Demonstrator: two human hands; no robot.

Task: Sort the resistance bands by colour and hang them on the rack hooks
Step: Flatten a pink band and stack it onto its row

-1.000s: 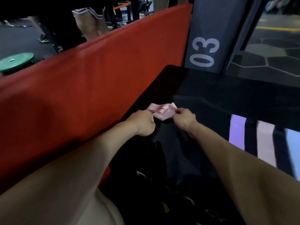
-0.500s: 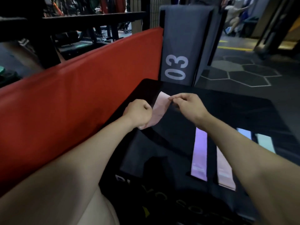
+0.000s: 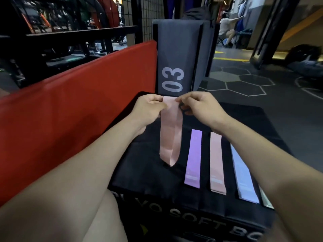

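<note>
Both hands, left hand and right hand, pinch a pink band (hanging loop).

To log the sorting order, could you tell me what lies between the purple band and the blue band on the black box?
In the head view, a pink band lies flat between the purple band and the blue band.

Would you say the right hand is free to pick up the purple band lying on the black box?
Probably not yet: the right hand and left hand both pinch the hanging pink band. The purple band lies uncovered just below.
</note>
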